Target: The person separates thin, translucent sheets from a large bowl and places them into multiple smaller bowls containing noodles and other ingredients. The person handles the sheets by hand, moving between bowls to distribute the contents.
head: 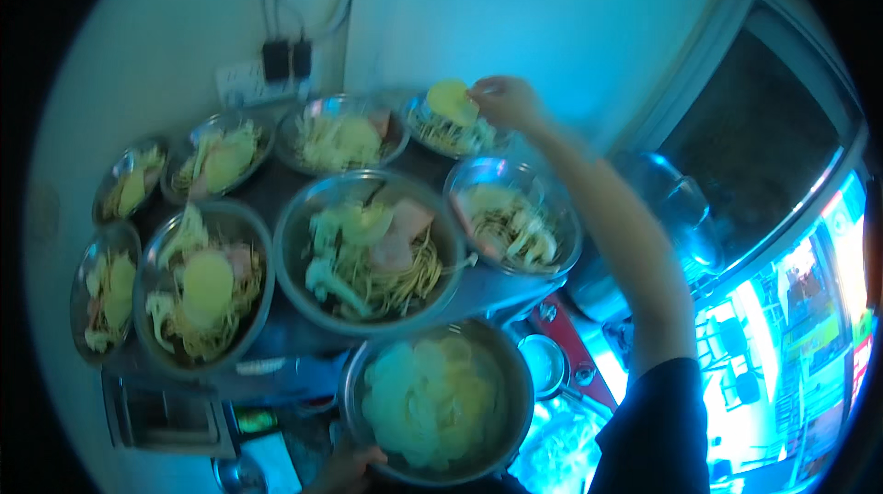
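My right hand (507, 102) pinches a thin, round yellow slice (452, 102) by its edge. It hangs over a steel bowl of noodles and pale shreds (455, 139) at the back right. Low in the view, my left hand (348, 468) grips the rim of a large steel bowl (522, 390) heaped with overlapping pale yellow slices (431, 397). Between my hands stands a wide steel bowl (290, 266) with noodles, pink meat slices (400, 235), pale mushroom-like pieces (334, 287) and a yellow slice (365, 221).
Several more filled steel bowls crowd the dark tabletop (272, 180), including one at right (572, 232) and one at left (141, 308). Behind them is a wall outlet strip (241, 83) with black adapters (276, 61). A small pan (541, 366) sits lower right, near a red panel (572, 349).
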Motion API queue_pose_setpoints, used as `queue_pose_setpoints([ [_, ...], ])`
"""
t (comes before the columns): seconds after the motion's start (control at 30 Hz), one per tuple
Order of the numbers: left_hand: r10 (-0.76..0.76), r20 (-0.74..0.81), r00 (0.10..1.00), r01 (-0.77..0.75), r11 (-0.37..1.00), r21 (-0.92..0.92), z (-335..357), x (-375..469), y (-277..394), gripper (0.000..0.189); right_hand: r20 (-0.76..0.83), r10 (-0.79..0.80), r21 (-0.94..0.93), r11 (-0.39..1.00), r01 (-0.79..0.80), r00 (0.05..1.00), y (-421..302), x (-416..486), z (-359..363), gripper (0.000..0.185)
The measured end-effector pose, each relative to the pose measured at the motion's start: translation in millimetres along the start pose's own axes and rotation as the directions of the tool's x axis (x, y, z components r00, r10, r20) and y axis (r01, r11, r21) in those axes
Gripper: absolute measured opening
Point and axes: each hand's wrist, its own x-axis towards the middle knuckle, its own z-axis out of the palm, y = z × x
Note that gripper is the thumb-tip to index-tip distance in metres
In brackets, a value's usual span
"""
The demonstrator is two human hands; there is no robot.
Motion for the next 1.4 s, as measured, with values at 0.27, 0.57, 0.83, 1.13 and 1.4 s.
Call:
queue_pose_setpoints([
  [0.27,-0.05,-0.017,0.999,0.051,0.996,0.075,24,-20,12,0.057,0.308,-0.352,0.303,0.917,0.259,0.884,-10,-185,-29,0.014],
  [0.57,-0.024,-0.083,0.996,0.023,1.0,-0.011,18,-24,-22,0.043,0.695,-0.142,0.036,0.986,0.162,0.705,23,-307,48,0.015],
  [0.83,0.016,-0.195,0.981,-0.04,0.992,-0.12,4,-50,-62,0.047,0.741,-0.42,0.154,0.866,0.476,0.524,20,-350,107,0.039],
  [1.13,0.114,-0.234,0.965,-0.168,0.96,-0.223,-28,-89,-92,0.068,0.823,-0.484,0.333,0.836,0.437,0.299,-21,-374,179,0.06],
  [1.4,0.101,-0.309,0.946,-0.159,0.972,-0.17,-72,-114,-79,0.051,0.936,-0.269,0.345,0.829,-0.441,0.228,-53,-393,222,0.028],
])
